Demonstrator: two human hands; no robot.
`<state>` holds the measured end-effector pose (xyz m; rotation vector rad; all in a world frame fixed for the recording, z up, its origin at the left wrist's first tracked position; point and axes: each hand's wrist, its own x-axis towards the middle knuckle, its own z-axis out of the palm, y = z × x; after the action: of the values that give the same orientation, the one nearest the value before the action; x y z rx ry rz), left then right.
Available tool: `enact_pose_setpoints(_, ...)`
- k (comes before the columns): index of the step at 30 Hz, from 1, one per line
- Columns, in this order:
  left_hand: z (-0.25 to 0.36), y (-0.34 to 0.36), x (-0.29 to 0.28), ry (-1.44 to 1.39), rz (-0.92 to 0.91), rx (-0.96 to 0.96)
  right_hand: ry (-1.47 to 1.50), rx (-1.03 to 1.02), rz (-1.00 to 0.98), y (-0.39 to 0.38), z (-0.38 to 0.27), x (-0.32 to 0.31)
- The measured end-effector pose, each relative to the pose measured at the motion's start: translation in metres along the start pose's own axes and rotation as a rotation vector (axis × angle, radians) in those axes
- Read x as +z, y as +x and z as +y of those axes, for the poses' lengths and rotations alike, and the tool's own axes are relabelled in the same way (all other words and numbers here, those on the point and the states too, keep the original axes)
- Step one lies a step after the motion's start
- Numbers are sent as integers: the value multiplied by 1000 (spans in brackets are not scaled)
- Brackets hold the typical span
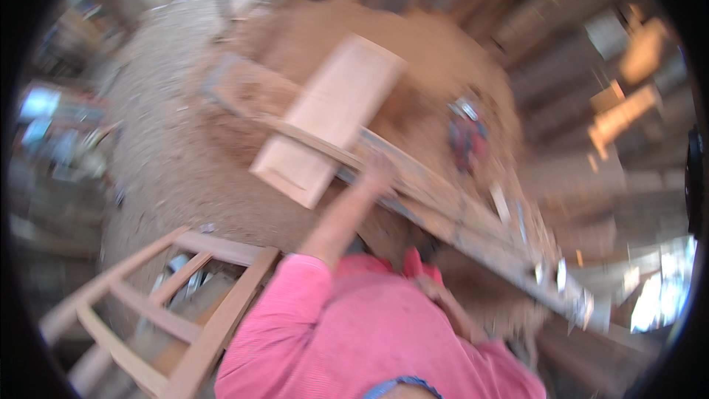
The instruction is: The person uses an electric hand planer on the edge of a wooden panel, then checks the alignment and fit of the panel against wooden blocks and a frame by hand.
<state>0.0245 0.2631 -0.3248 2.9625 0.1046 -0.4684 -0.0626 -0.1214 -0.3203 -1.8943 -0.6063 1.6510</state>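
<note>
My left arm reaches forward. The left hand [378, 174] is at the near right end of a narrow wooden strip [314, 140] and appears closed round it, though motion blurs the fingers. The strip lies across a flat, pale wooden panel [343, 89], which rests slantwise over a long, narrow bench [436, 196]. Against my waist is my right hand [430, 288], partly hidden by a bunched fold of pink cloth [419, 264] that it seems to grip. The cloth looks like part of my shirt.
A slatted wooden frame [221, 310] stands at the lower left. Beyond the bench, a red and dark power tool [467, 133] sits on a sawdust heap [436, 44]. Blurred timber pieces [628, 114] lie at the right. Sawdust covers the ground [166, 155].
</note>
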Motion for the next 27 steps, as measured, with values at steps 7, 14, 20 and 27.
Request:
enact_pose_setpoints(7,-2,15,-11,-84,-17,61,-65,250,91,9,39,38)
enact_pose_setpoints(14,-10,18,-30,-63,-138,76,-129,117,-10,-6,-60,29)
enact_pose_setpoints(20,-15,18,-29,-138,-113,56,-324,282,144,-7,-104,-28)
enact_pose_setpoints(27,-4,24,-29,-142,-67,80,-328,89,796,5,-186,-135)
